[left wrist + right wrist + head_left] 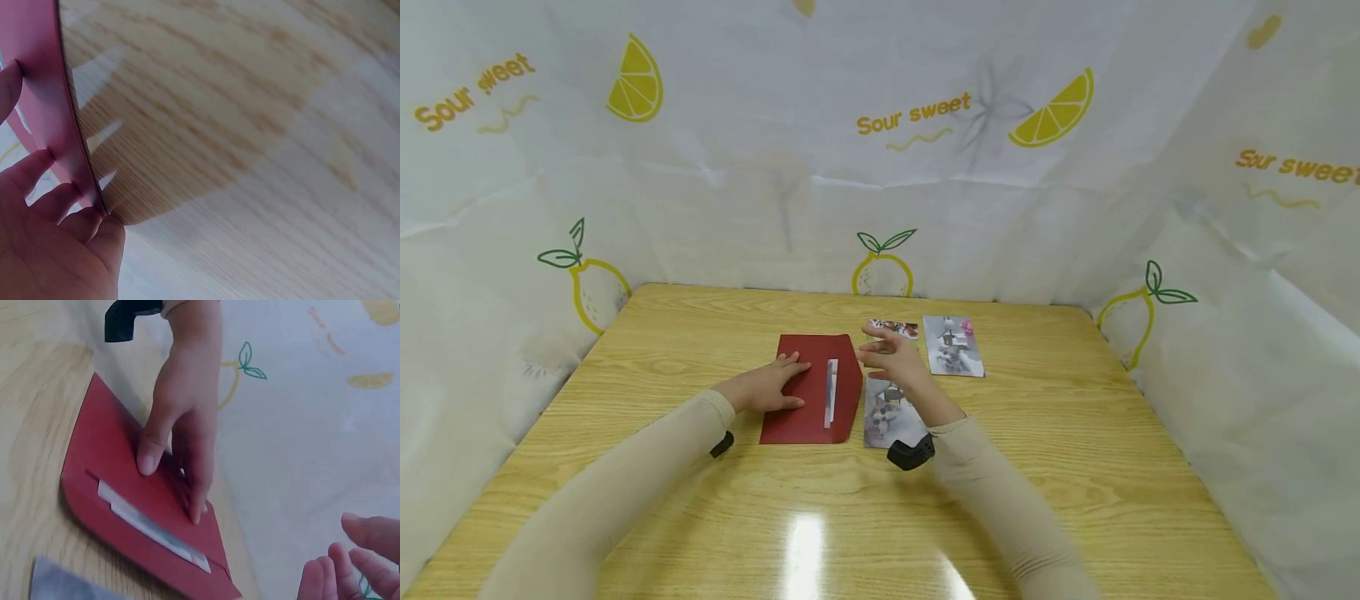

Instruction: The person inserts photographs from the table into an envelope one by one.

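The red paper envelope (815, 387) lies flat on the wooden table (685, 350) under my left hand (767, 387), its tapering flap open toward my right. Narrow, pale card edges (831, 393) protrude from its mouth. Just beside the flap lies a grey-and-white picture card (883, 422), face up, partly hidden by my right hand (895, 360).

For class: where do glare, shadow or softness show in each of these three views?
Head view: bright glare patches on the near part of the table; left wrist: a darker patch beside the red envelope, wood grain soft; right wrist: printed backdrop pale and soft, card slightly blurred.
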Demonstrator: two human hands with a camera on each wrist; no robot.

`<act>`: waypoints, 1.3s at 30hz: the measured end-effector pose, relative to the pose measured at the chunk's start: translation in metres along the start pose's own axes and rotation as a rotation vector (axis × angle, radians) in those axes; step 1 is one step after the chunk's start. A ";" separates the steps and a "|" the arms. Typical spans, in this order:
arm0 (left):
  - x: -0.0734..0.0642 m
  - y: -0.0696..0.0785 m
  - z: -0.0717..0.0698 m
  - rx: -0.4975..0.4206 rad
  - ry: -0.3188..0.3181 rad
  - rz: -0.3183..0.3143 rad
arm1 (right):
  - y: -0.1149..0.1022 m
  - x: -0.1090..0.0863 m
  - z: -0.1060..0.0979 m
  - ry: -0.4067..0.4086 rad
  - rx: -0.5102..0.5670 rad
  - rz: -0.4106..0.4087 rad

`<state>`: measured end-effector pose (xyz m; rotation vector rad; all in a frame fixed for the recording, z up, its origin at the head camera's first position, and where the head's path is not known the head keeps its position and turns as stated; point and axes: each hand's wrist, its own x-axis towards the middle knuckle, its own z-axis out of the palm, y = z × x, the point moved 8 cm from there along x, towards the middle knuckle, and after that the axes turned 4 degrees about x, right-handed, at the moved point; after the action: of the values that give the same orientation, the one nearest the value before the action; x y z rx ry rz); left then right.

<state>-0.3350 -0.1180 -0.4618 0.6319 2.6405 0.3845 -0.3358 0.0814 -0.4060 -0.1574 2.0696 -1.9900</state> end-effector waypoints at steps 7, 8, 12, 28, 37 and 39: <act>0.000 -0.002 0.001 0.008 0.008 0.006 | 0.007 -0.016 -0.040 0.067 -0.049 -0.077; 0.001 -0.001 0.001 0.010 0.010 0.010 | 0.011 -0.017 -0.046 0.075 -0.059 -0.075; 0.000 0.000 0.001 0.011 0.010 0.018 | 0.025 -0.022 -0.068 0.098 -0.110 -0.058; 0.001 0.001 0.001 0.003 0.007 0.019 | 0.060 -0.023 -0.099 0.077 -0.345 0.100; 0.001 -0.001 0.001 0.007 0.001 0.005 | 0.067 -0.018 -0.098 0.102 -0.393 0.123; 0.000 -0.001 0.001 0.006 0.004 0.008 | 0.067 -0.018 -0.097 0.111 -0.407 0.140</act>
<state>-0.3352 -0.1182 -0.4626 0.6442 2.6450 0.3803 -0.3370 0.1830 -0.4678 0.0220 2.4607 -1.5102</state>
